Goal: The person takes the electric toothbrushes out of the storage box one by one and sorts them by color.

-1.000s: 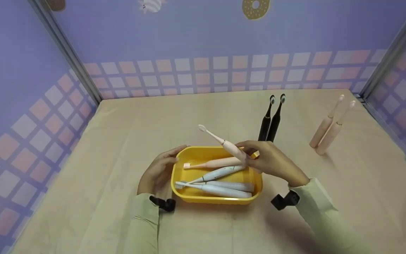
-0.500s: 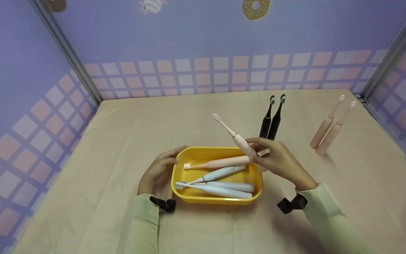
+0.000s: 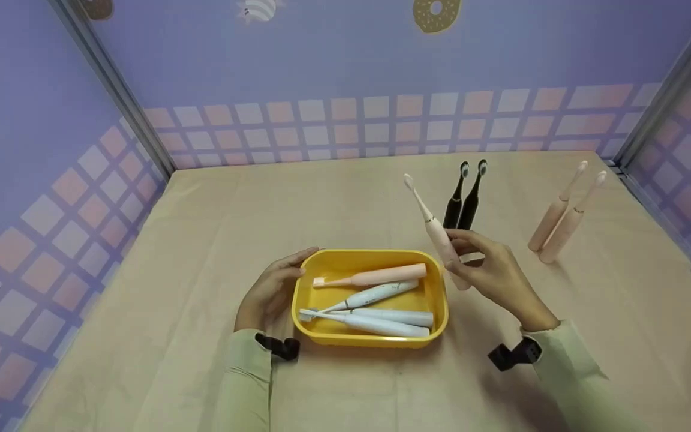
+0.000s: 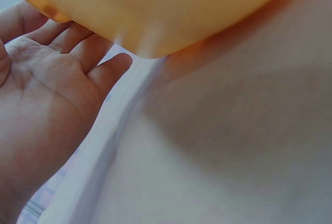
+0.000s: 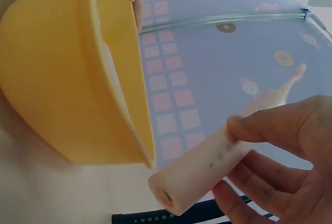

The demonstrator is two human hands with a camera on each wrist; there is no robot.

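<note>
My right hand (image 3: pixel 498 273) pinches a pale pink electric toothbrush (image 3: pixel 439 240) by its handle, tilted with the brush head up and left, just beyond the yellow bin's right end. The right wrist view shows the thumb and fingers (image 5: pixel 270 187) on opposite sides of its handle (image 5: pixel 202 169). My left hand (image 3: pixel 269 294) holds the left end of the yellow plastic bin (image 3: pixel 369 342), thumb at the rim and the other fingers outside. Inside the bin lie a pink toothbrush (image 3: pixel 387 275) and several white toothbrushes (image 3: pixel 381 294).
Two black toothbrushes (image 3: pixel 469 207) stand upright behind my right hand, their bases hidden by it. Farther right, two pink toothbrushes (image 3: pixel 561 234) stand side by side on the beige tablecloth (image 3: pixel 249 210). Patterned walls (image 3: pixel 321 60) enclose the table's back and sides.
My right hand has carried the pink toothbrush right, from above the bin to past its right rim, and the toothbrush has turned more upright. The left hand and bin have stayed put.
</note>
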